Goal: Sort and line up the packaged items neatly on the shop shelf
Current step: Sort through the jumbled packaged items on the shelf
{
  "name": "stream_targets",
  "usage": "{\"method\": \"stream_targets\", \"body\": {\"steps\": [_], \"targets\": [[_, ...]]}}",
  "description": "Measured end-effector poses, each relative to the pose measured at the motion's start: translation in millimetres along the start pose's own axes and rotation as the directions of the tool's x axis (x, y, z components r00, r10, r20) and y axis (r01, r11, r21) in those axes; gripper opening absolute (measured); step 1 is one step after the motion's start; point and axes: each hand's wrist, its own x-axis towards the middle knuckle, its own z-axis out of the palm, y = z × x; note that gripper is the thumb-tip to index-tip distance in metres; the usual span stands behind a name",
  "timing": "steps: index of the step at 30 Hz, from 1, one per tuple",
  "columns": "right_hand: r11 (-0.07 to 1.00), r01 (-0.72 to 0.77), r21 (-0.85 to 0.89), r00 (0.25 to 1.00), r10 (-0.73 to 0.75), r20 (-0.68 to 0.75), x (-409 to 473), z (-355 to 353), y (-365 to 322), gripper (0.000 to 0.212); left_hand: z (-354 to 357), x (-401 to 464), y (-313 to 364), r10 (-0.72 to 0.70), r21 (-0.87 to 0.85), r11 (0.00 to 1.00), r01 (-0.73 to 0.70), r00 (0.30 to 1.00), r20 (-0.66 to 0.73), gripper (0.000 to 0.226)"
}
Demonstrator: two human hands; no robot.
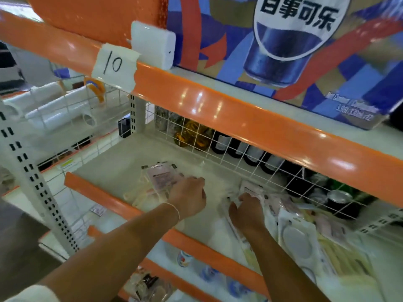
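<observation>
A small stack of flat clear packets (160,179) lies on the white shelf (113,162) at its middle. My left hand (188,198) grips the right edge of that stack, fingers curled down over it. My right hand (245,209) grips the left end of a row of white and pink packaged items (301,238) that fills the shelf's right part. The fingertips of both hands are hidden among the packets.
An orange rail (104,197) edges the shelf front. A white wire grid (239,158) backs it, with dark bottles (231,144) behind. The orange shelf above (218,105) carries a cola carton (294,51) and a tag marked 10 (114,64). Lower shelves hold more goods.
</observation>
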Motion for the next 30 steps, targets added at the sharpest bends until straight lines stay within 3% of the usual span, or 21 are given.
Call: {"method": "stream_targets", "body": {"steps": [3, 6, 13, 18, 22, 26, 30], "targets": [[0.99, -0.115, -0.084, 0.993, 0.118, 0.026, -3, -7, 18, 0.043, 11, 3, 16, 0.03, -0.029, 0.999, -0.028, 0.998, 0.058, 0.021], [0.981, -0.187, -0.052, 0.978, 0.191, 0.079, -6, -8, 29, 0.043, 21, 2, 27, 0.039, -0.028, 0.999, -0.036, 0.996, 0.083, 0.024], [0.972, -0.234, 0.027, 0.965, 0.228, 0.128, -5, -16, 42, 0.026, 38, -4, 36, 0.056, 0.037, 0.998, -0.06, 0.993, 0.104, 0.029], [0.943, -0.299, 0.145, 0.942, 0.267, 0.205, -4, -29, 57, 0.032, 44, -5, 49, 0.037, 0.004, 0.999, -0.037, 0.995, 0.093, 0.03], [0.95, -0.243, 0.198, 0.951, 0.193, 0.242, -6, -45, 73, 0.038, 45, -3, 71, 0.005, -0.046, 0.999, -0.001, 0.996, 0.087, 0.028], [0.968, -0.148, 0.203, 0.959, 0.089, 0.271, -7, -60, 93, 0.029, 49, 0, 94, -0.078, -0.11, 0.99, 0.089, 0.991, 0.105, 0.016], [0.956, -0.004, 0.293, 0.965, -0.073, 0.251, -9, -63, 113, 0.032, 53, 6, 112, -0.281, -0.311, 0.898, 0.312, 0.949, 0.141, 0.041]]}}
